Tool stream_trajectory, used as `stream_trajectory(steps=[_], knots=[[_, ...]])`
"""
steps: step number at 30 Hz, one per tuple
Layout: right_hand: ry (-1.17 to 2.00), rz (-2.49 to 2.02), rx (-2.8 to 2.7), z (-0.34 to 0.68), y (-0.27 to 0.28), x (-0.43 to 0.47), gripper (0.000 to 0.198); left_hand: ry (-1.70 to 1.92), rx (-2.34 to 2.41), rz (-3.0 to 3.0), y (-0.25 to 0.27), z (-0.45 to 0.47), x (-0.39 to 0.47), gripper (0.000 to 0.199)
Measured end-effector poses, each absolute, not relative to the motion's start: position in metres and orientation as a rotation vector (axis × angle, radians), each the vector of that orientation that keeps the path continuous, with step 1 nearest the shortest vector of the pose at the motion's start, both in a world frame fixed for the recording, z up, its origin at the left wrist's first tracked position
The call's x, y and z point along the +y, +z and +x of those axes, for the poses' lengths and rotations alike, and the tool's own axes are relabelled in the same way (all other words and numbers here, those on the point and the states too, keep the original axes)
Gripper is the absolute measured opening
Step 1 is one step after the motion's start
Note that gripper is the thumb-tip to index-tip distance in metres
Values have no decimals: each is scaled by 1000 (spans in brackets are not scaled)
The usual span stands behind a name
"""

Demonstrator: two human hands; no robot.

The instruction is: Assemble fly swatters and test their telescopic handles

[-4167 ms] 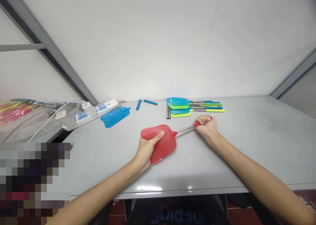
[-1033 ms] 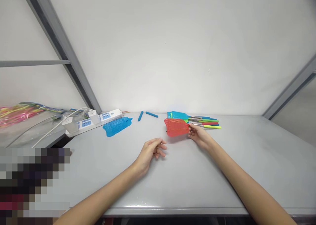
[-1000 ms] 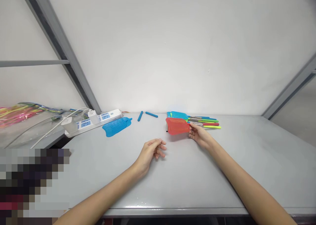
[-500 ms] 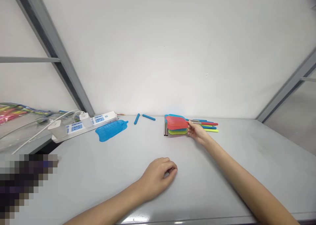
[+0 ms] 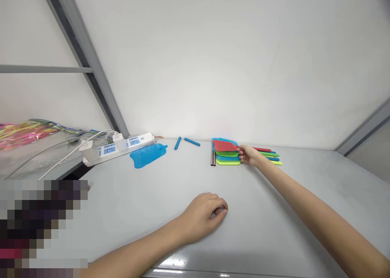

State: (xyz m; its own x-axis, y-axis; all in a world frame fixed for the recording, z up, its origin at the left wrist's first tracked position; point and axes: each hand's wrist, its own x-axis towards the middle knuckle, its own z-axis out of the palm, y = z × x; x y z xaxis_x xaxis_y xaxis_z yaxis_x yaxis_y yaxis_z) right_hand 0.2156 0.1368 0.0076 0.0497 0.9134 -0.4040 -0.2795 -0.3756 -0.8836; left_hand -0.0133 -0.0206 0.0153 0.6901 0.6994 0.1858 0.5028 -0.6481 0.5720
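Note:
My right hand [image 5: 247, 154] reaches to the far side of the table, its fingers closed at the neck of a red fly swatter [image 5: 225, 146]. That swatter lies over or just above a pile of others: a blue one [image 5: 228, 158], a green one [image 5: 226, 153] and a yellow-green one [image 5: 228, 162]. Their coloured handles [image 5: 276, 159] stick out to the right beyond my hand. Two dark metal tubes [image 5: 213, 158] lie by the pile's left edge. Nearer to me, my left hand [image 5: 204, 218] rests on the table, loosely curled with nothing visible in it.
A blue swatter head [image 5: 148, 155] and two short blue sticks [image 5: 191, 142] lie left of the pile. Behind the swatter head is a white power strip [image 5: 122, 150] with plugs and white cables. Plastic-wrapped colourful items [image 5: 33, 135] are at far left. A wall [image 5: 213, 66] stands behind.
The red swatter has shifted back toward the wall and tilted, uncovering more of the green and blue ones beneath. My left hand stays curled on the table. The whole view has swung slightly left.

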Motion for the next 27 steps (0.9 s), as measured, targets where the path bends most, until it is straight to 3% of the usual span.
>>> stream_trajectory(steps=[13, 18, 22, 27], knots=[[1409, -1280, -807, 193, 15, 114, 12, 536, 893, 2424, 17, -16, -17, 22], [1539, -1233, -969, 153, 26, 91, 13, 624, 997, 2458, 19, -29, 6, 26], [1564, -1293, -1205, 133, 24, 83, 22, 672, 1290, 2551, 19, -56, 38, 30], [1577, -1283, -1232, 133, 14, 80, 24, 460, 2071, 2412, 12, -103, 78, 45]])
